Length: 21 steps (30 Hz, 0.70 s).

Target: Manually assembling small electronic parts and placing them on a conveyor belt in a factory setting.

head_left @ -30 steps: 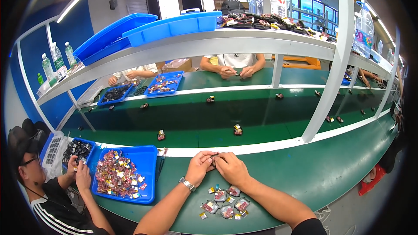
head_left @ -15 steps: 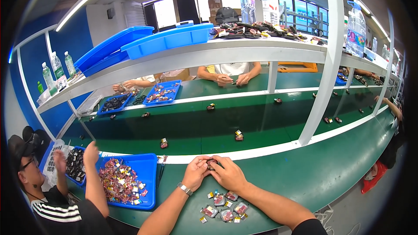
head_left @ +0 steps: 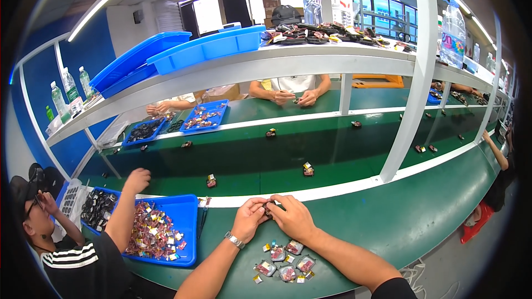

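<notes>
My left hand (head_left: 249,220) and my right hand (head_left: 292,219) meet over the near green tabletop, fingers closed around a small dark electronic module (head_left: 269,208). The fingers cover most of that module. Between my forearms lie several similar modules (head_left: 287,272), flat grey casings with reddish circuit boards and small silver-and-yellow battery pouches beside them. To the left of my left hand stands a blue tray (head_left: 191,232) heaped with reddish circuit boards with wires and battery pouches.
A co-worker's arm (head_left: 119,218) extends over the trays at left, near a heap of black casings (head_left: 98,209). Beyond a white rail, a green belt (head_left: 255,160) bears scattered modules. A white post (head_left: 413,88) and a shelf with blue trays (head_left: 208,50) stand ahead.
The co-worker at left has reached one hand out toward the belt and raised the other to the head. Modules on the belt have shifted slightly right. My hands stay nearly in place.
</notes>
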### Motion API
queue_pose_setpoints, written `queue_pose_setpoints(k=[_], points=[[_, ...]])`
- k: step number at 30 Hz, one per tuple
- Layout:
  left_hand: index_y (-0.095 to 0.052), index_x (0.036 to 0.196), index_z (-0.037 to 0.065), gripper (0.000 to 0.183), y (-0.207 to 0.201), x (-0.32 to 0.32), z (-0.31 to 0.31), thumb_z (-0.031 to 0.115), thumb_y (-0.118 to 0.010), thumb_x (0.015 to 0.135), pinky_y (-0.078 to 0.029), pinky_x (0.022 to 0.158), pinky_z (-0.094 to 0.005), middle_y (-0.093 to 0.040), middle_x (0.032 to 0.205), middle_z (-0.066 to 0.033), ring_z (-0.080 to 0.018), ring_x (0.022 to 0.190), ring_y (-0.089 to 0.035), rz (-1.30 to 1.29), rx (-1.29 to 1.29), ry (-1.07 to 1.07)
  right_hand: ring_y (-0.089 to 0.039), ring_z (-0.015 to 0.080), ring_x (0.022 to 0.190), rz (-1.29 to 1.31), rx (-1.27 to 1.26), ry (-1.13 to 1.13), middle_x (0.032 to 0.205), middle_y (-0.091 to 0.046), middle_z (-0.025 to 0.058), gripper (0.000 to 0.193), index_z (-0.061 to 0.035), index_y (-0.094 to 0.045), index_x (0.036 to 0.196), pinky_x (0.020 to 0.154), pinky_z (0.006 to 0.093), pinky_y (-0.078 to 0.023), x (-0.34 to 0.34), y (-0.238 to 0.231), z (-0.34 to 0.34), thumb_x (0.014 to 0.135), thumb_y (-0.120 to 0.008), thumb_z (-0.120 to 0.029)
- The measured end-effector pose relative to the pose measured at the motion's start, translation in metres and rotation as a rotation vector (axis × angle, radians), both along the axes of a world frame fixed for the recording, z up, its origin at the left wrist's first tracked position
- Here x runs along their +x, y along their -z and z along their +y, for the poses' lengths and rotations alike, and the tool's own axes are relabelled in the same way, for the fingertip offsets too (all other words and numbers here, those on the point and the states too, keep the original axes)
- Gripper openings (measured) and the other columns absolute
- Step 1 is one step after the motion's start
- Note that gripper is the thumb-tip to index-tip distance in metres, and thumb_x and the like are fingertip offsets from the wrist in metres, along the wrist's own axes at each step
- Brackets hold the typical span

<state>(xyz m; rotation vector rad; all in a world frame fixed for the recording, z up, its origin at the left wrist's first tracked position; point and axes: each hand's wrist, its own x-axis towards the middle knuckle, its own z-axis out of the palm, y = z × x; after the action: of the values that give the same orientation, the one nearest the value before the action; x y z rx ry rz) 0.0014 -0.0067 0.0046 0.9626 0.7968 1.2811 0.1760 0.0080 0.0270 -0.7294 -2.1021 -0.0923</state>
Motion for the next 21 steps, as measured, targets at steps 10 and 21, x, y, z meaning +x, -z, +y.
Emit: queue_pose_setpoints(k=[10,21], points=[[-0.052,0.117,-0.001,0.024,-0.001,0.001,-0.002,-0.002,-0.051,0.093,-0.056,0.079,-0.0253,-0.059,0.111,-0.0106,-0.0158,0.099,-0.062,0.093,0.003,-0.046,-0.059,0.0288,0.100,0.003,-0.229,-0.016,0.115,-0.058,0.0111,0.038,-0.0038,-0.061,0.106,0.082,0.0369,-0.052,-0.002,0.002,-0.006,0.075,-0.076,-0.022],[-0.053,0.117,-0.002,0.025,-0.002,0.005,-0.003,-0.003,-0.052,0.092,-0.055,0.078,-0.0250,-0.059,0.110,-0.0095,-0.0133,0.094,-0.062,0.157,-0.001,-0.051,-0.060,0.0313,0.099,0.028,-0.330,-0.098,0.114,-0.056,0.0144,0.034,-0.0034,-0.058,0.101,0.084,0.0381,-0.051,0.003,0.007,0.000,0.076,-0.075,-0.019]])
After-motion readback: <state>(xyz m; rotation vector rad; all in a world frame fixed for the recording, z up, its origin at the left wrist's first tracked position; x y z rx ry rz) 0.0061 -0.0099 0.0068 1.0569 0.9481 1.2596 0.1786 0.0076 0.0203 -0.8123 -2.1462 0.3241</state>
